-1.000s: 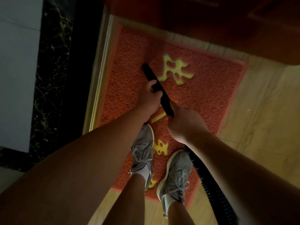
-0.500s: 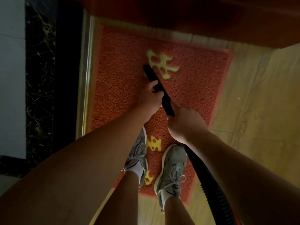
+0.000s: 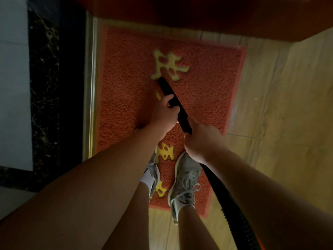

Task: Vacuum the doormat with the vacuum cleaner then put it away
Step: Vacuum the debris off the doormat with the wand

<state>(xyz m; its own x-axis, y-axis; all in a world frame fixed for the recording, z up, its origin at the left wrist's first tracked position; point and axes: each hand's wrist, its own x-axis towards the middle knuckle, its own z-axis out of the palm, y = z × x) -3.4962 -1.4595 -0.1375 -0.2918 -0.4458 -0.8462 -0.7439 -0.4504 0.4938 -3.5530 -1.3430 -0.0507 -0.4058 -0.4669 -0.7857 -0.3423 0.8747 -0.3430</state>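
Now the nozzle point(image 3: 166, 89) has slid below the yellow character point(image 3: 169, 66); our left hand point(image 3: 164, 114) and right hand point(image 3: 200, 141) clasp it; doormat point(image 3: 129, 87) seems unfinished.

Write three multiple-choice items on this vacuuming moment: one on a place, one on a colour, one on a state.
1. Where is the tip of the black nozzle?
A) on the doormat, at the lower left edge of the top yellow character
B) on the wooden floor beside the mat
C) on a shoe

2. What colour is the doormat's pile?
A) green
B) orange-red
C) grey

3. How is the black nozzle held?
A) by one hand only
B) by no hand; it lies loose
C) by the left hand in front and the right hand behind it

Answers: 1 A, the tip meets the mat just under that character. 2 B, the pile around the lettering is orange-red. 3 C, both hands wrap the black tube, one ahead of the other.
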